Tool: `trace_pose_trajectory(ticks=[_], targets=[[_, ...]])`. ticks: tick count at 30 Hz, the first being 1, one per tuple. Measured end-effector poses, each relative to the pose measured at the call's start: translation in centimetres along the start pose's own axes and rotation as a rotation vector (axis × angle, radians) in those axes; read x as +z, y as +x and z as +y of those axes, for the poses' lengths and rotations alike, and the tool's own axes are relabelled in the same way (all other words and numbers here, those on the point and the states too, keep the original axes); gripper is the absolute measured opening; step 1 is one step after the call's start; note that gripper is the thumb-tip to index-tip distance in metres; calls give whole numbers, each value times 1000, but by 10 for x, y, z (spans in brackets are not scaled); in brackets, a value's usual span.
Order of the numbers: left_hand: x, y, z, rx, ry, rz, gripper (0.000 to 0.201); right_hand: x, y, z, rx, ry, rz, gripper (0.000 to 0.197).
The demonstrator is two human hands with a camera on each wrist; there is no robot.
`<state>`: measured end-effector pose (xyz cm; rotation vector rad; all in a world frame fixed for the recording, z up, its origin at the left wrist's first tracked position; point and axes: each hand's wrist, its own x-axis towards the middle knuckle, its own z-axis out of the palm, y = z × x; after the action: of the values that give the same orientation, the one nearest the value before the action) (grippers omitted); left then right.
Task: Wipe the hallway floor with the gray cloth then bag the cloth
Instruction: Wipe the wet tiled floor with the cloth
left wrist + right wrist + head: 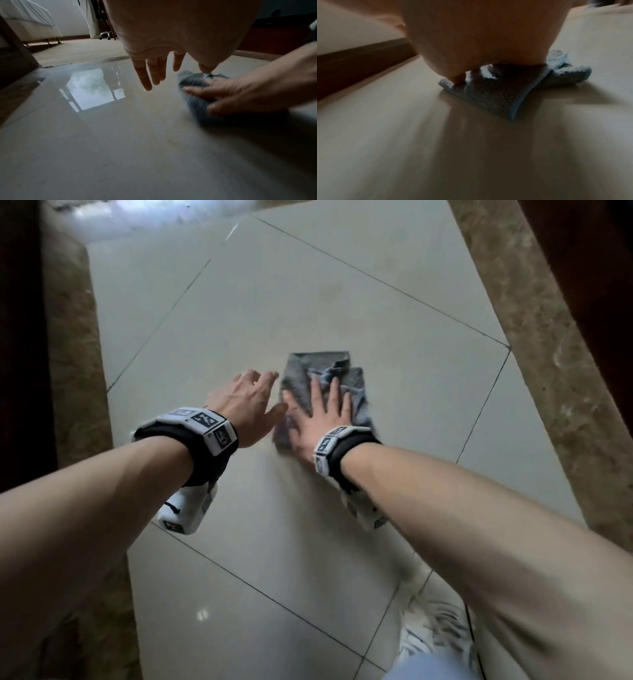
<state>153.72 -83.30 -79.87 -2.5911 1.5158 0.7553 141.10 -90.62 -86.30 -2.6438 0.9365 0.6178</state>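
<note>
While the right hand (320, 419) lies flat with its fingers spread on the gray cloth (346, 385), pressing it to the pale tiled floor (308, 302), the left hand (246, 398) hovers just beside the cloth's left edge, fingers straight and loosely apart, holding nothing. From the left wrist view those fingers (155, 73) hang clear above the glossy tiles. The cloth is crumpled and partly folded, lying near the middle of the hallway floor between two brown marble borders (555, 364). A patterned shoe (435, 631) stands on the tiles near the lower edge, well apart from the cloth.
</note>
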Motion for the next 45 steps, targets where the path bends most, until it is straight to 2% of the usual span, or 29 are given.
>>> trace_pose_trajectory(ticks=[2,4,7,9,13,15,18,21,24,27,30,34,36,37,38,40,45], targets=[[-4,-7,-13,-33,-17,13,58,12,-12,-51,-190,-103,-104,69],[-8,-14,-26,-51,-36,23,60,22,-24,-80,-366,-207,-186,73],[-12,-24,-42,-73,-81,50,59,21,-23,-63,-467,-212,-172,73],[-15,-35,-52,-112,-69,52,58,13,-14,-26,-354,-169,-128,71],[-15,-59,-76,-142,43,14,56,-4,-5,52,87,-39,-40,73],[-13,-69,-90,-167,87,-6,55,-6,-7,70,227,23,-48,74],[-14,-83,-114,-227,115,-31,54,-3,-6,51,354,80,-6,73],[-16,-96,-138,-283,141,-43,55,1,0,-3,384,110,20,72],[-17,-108,-155,-320,145,-49,58,9,0,-73,180,53,33,74],[-17,-117,-168,-343,136,-52,58,23,-10,-141,-161,-68,-35,76],[-17,-125,-174,-342,113,-43,59,40,-34,-186,-519,-284,-107,78],[-17,-132,-183,-355,92,-50,59,56,-53,-200,-918,-434,-135,74],[-18,-134,-183,-363,83,-54,58,47,-41,-185,-1030,-483,-142,73],[-18,-135,-182,-362,81,-54,58,40,-31,-174,-1036,-511,-142,73],[-19,-135,-180,-360,81,-51,58,30,-20,-161,-998,-533,-144,73],[-20,-137,-176,-345,85,-52,59,12,-1,-132,-821,-519,-118,72],[-17,-148,-173,-338,89,-78,59,-10,23,-67,-191,-237,-55,71]])
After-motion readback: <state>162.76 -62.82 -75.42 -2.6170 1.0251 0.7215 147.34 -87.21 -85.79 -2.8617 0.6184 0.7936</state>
